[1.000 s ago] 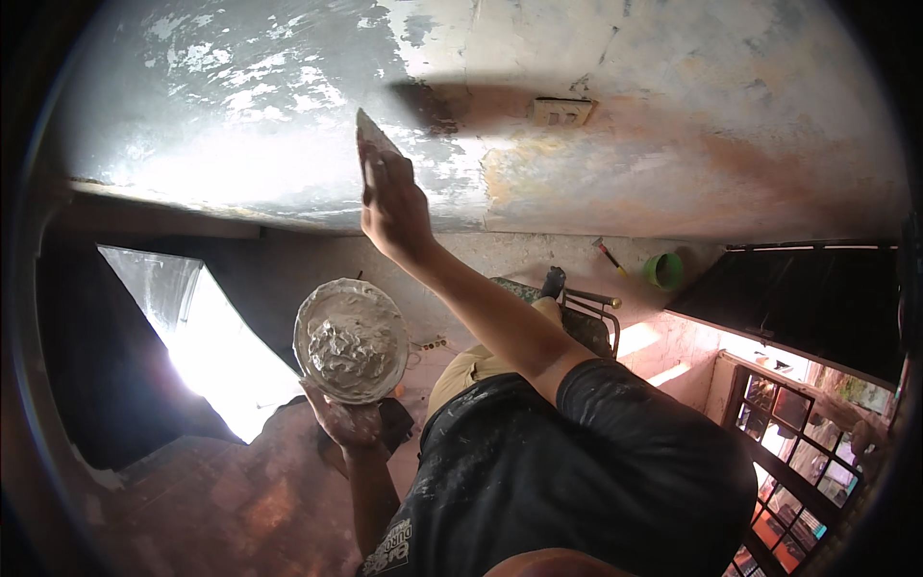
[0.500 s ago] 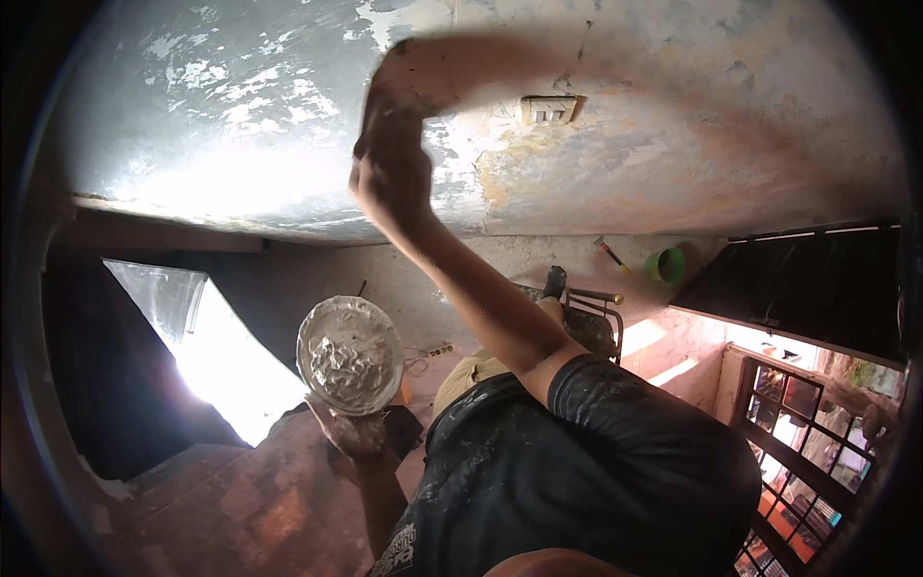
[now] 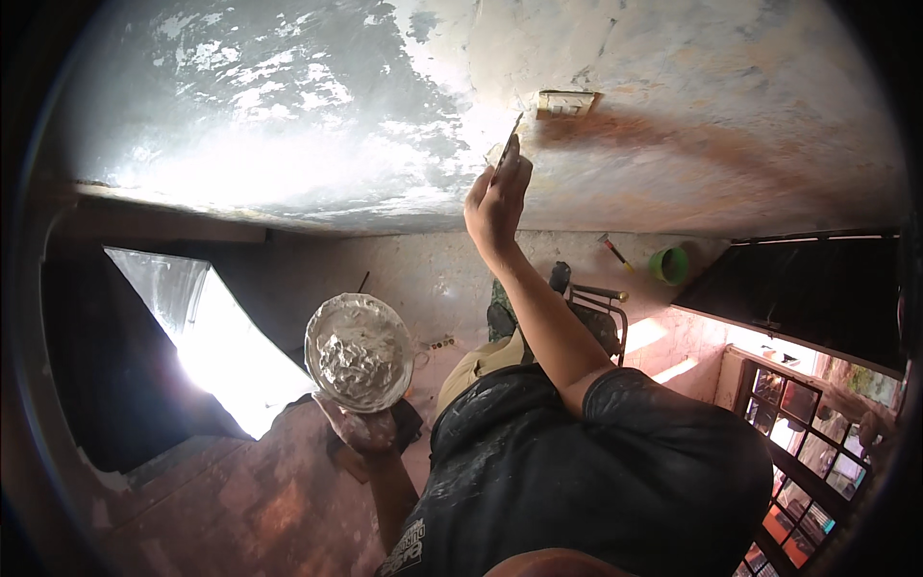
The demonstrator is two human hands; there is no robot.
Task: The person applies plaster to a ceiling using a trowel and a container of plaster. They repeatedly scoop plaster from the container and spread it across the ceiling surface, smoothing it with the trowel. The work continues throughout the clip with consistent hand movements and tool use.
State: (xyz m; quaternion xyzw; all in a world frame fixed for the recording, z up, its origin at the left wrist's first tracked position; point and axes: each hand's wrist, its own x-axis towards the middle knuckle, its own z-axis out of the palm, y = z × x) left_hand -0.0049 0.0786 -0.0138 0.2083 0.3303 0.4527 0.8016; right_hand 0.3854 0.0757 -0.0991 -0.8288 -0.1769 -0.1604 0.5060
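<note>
My right hand (image 3: 500,204) is raised to the patchy wall (image 3: 413,106), its fingers closed on a thin putty knife (image 3: 508,144) seen nearly edge-on. The blade's tip is at the wall just left of a wall switch plate (image 3: 565,104); whether it touches cannot be told. Lower left, my left hand (image 3: 361,428) supports a round plate (image 3: 313,338) from below. A rough heap of white putty (image 3: 360,356) covers its middle. White smears mark the left hand's fingers.
A stool with a metal frame (image 3: 601,306) stands beside my legs. Beyond it lie a hammer (image 3: 618,255) and a green bucket (image 3: 668,265). A power strip (image 3: 442,342) is on the floor. To the right are a dark panel (image 3: 817,293) and a barred window (image 3: 803,452).
My right hand has swung from the left, where it was blurred, rightward and down along the wall to beside the switch plate. The plate of putty has shifted slightly right.
</note>
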